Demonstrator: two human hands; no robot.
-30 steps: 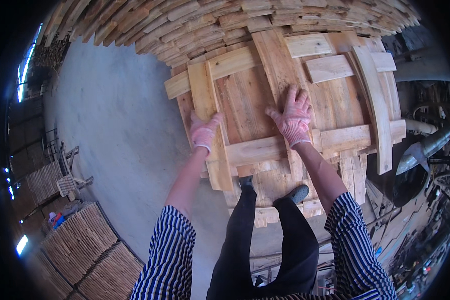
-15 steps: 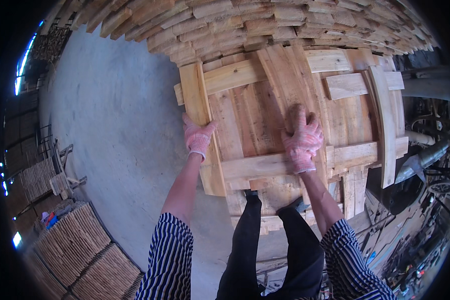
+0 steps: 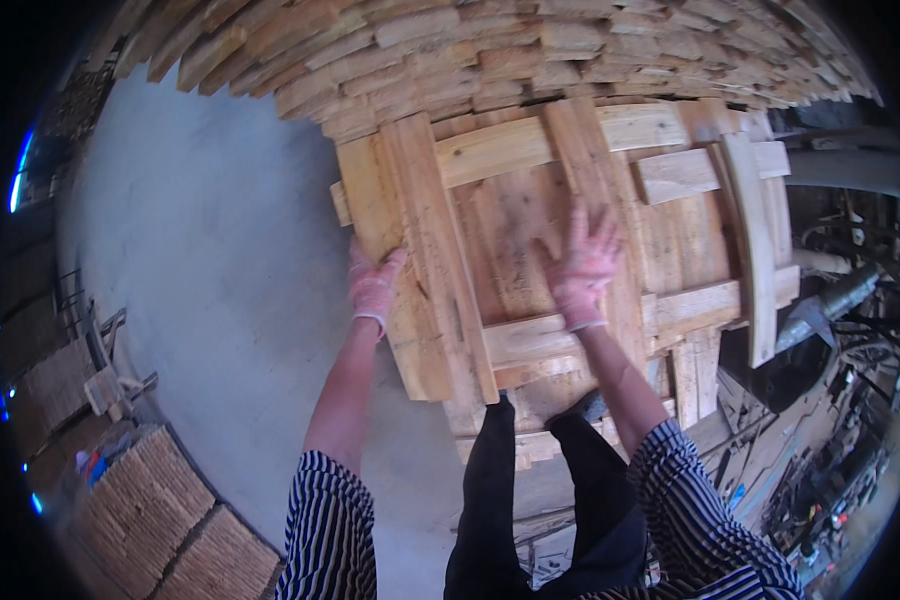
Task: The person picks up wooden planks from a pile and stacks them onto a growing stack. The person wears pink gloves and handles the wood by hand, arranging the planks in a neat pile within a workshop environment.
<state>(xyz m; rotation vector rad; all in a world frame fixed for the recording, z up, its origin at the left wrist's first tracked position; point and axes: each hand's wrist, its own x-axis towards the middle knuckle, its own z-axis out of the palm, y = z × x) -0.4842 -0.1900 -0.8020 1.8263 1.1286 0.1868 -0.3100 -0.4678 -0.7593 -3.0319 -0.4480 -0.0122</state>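
Below me lies a stack of pale wooden boards with crosswise battens. Along its left edge runs a long plank, and a second plank lies close against its right side. Gloved in pink and white, my left hand grips the outer plank's left edge, its thumb on top. My right hand, gloved alike, has its fingers spread at the left side of another lengthwise plank; whether it touches the wood is unclear. A crosswise batten passes just below that hand.
Rows of stacked timber rise at the far side. Grey concrete floor stretches to the left, with bundled slats at lower left. Metal parts and scrap crowd the right. My feet are at the near edge of the boards.
One lengthwise plank now lies farther left, beside the outer plank under my left hand. My right hand has shifted slightly left, and its fingers have spread. The view has moved a little.
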